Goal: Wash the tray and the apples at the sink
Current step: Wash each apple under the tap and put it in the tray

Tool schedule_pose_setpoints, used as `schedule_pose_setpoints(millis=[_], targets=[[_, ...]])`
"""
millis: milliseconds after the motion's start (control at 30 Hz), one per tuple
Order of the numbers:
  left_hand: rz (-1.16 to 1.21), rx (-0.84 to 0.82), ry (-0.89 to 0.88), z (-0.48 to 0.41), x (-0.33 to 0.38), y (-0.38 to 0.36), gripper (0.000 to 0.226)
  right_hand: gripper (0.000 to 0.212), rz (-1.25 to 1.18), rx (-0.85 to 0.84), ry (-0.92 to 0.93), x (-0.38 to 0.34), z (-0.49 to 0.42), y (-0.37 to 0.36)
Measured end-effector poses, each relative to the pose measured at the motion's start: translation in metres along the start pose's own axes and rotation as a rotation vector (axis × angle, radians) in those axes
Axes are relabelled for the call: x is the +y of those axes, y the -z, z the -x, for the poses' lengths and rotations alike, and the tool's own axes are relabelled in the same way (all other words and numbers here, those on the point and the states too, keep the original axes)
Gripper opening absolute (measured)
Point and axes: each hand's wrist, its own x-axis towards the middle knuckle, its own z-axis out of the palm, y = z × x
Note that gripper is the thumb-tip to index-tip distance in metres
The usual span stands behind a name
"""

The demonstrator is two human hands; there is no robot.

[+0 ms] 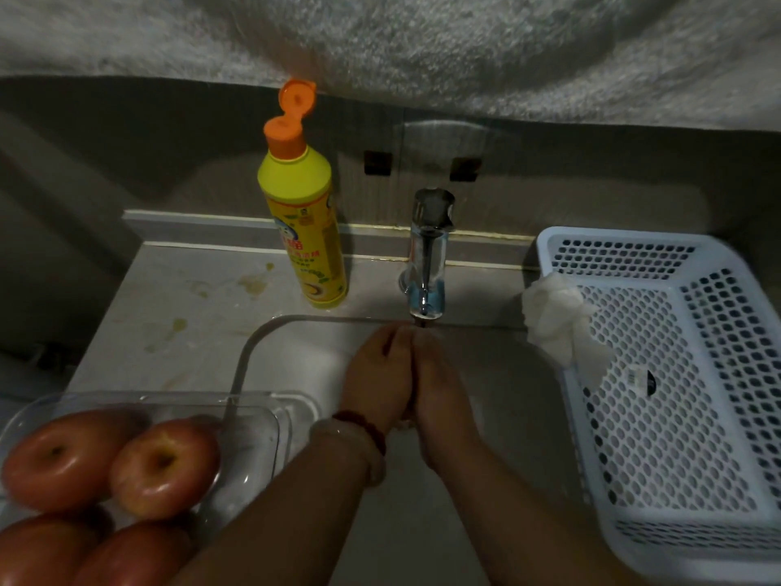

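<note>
Both hands are over the pale sink basin [296, 365], right under the spout of the chrome tap [427, 264]. The left hand [380, 382] and the right hand [439, 395] lie palm to palm, fingers straight and pointing toward the spout, holding nothing that I can see. I can't make out whether water is running.

The clear plastic tray [270, 420] sits to the left of the left wrist, partly overhanging the basin's edge, with four red apples [162, 467] in it, glossy as if wet. Beyond the left hand stands the yellow dish-soap bottle with its orange flip cap open [302, 230]. To the right of the right hand is a white perforated plastic basket [684, 374] with a crumpled white cloth [558, 319] draped over its rim.

This looks to me like a hand rinse between steps. The next move likely calls for the hands to part and the left to reach for an apple or the tray.
</note>
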Motion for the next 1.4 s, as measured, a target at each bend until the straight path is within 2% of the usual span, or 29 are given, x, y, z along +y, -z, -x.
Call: schedule_pose_setpoints(millis=[67,133,200,267,333,433,567,667,733,867,1067,1267,1333,1400], targets=[[0.206,-0.108,0.168,-0.007,0.002,0.004,0.026,0.026,0.13,0.005,0.263,0.007,0.008,0.0],[0.34,-0.165,0.264,-0.003,0.004,0.005,0.023,0.023,0.204,0.023,0.339,0.009,0.011,0.001],[0.341,-0.151,0.252,0.003,0.001,0.001,0.016,0.023,0.173,0.069,0.252,0.007,0.005,0.002],[0.315,-0.134,0.223,0.007,-0.002,-0.002,0.023,0.03,0.162,0.116,0.078,-0.004,-0.001,0.002],[0.344,-0.133,0.223,0.012,-0.001,-0.002,0.018,0.031,0.16,0.109,-0.064,-0.015,-0.003,0.004],[0.348,-0.145,0.198,0.015,0.005,0.002,0.012,0.023,0.155,0.119,-0.047,-0.028,0.006,0.01],[0.315,-0.082,0.161,0.013,0.007,0.011,0.018,0.018,0.326,0.17,0.271,-0.044,0.023,0.025],[0.266,-0.022,0.127,0.011,0.005,0.02,0.024,0.026,0.426,0.225,0.559,-0.073,0.032,0.029],[0.236,-0.012,0.093,0.014,0.006,0.025,0.019,0.035,0.519,0.224,0.723,-0.093,0.027,0.028],[0.2,-0.029,0.029,0.019,0.01,0.032,0.015,0.046,0.787,0.149,0.943,-0.117,0.006,0.022],[0.188,-0.044,-0.024,0.024,0.015,0.038,0.02,0.043,1.024,0.172,0.888,-0.093,0.002,0.017],[0.177,-0.052,-0.027,0.03,0.016,0.045,0.021,0.046,0.994,0.177,0.865,-0.091,0.015,0.018],[0.18,-0.067,-0.026,0.033,0.018,0.047,0.023,0.041,0.883,0.255,0.867,-0.089,0.025,0.025],[0.16,-0.079,-0.051,0.037,0.018,0.048,0.026,0.037,0.856,0.402,0.827,-0.082,0.033,0.043]])
